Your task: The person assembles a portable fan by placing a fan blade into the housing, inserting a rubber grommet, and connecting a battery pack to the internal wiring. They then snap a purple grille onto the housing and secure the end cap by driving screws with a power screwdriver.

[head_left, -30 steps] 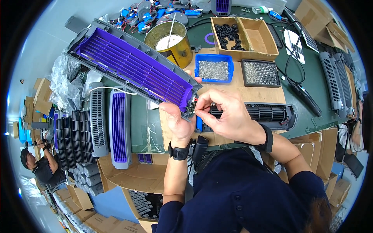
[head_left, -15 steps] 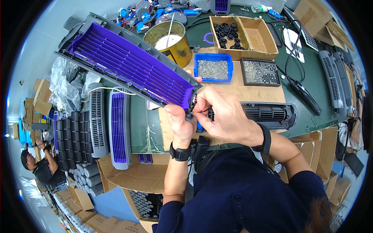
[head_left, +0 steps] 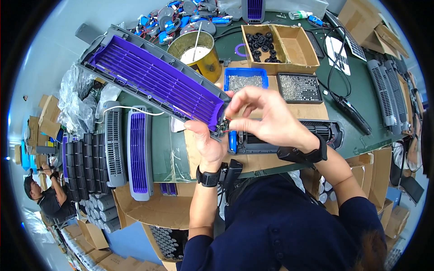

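My left hand [head_left: 207,143] grips the near end of a long grey fan housing [head_left: 156,82] with a purple slatted inside, held tilted above the table. At that end sits a small circuit part with thin wires [head_left: 224,123]. My right hand [head_left: 278,118] is beside these wires, its thumb and forefinger apart at the tips and nothing visible between them. Below it, a second grey housing [head_left: 257,147] with a black fan roller [head_left: 318,131] lies on cardboard, partly hidden by my right hand and wrist. A blue cylinder [head_left: 233,142] shows at its left end.
Beyond my hands are a blue tray of screws [head_left: 246,72], a black screw tray [head_left: 300,88], a cardboard box with black round parts [head_left: 280,67] and a yellow tin [head_left: 210,67]. An electric screwdriver [head_left: 352,113] lies right. Slatted housings [head_left: 139,153] stand left; a co-worker [head_left: 52,196] sits beyond.
My right hand has lifted slightly and moved right, its thumb and forefinger parting from a pinch at the wires. The held housing has shifted a little to the right.
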A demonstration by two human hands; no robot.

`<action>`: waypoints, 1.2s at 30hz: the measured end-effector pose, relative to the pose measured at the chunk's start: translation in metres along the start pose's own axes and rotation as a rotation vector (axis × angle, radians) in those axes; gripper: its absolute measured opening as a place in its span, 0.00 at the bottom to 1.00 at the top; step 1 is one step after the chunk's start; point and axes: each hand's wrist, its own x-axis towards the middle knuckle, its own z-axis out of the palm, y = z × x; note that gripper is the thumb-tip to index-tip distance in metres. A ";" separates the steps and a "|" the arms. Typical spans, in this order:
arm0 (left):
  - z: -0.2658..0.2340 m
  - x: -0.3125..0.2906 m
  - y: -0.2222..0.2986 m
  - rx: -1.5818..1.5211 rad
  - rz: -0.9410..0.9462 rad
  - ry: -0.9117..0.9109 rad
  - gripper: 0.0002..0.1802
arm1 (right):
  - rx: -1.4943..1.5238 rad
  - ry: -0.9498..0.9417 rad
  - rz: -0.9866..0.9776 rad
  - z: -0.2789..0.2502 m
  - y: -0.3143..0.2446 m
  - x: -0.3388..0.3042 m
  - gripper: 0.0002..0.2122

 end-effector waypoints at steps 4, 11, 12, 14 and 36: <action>-0.010 0.000 -0.006 0.067 0.055 -0.108 0.56 | -0.093 0.076 -0.094 -0.010 -0.033 0.005 0.28; 0.030 0.001 0.008 0.342 0.110 -0.312 0.70 | 0.032 -0.278 0.034 -0.032 -0.034 0.019 0.27; 0.022 0.004 0.011 0.520 0.167 -0.410 0.72 | 0.042 -0.318 0.087 -0.040 -0.037 0.016 0.24; 0.004 0.010 0.025 0.888 0.301 -0.585 0.78 | -0.199 -0.315 0.127 -0.057 -0.067 0.003 0.28; 0.133 -0.064 0.088 0.446 0.284 -1.133 0.51 | -0.290 0.268 -0.065 -0.129 -0.230 -0.126 0.33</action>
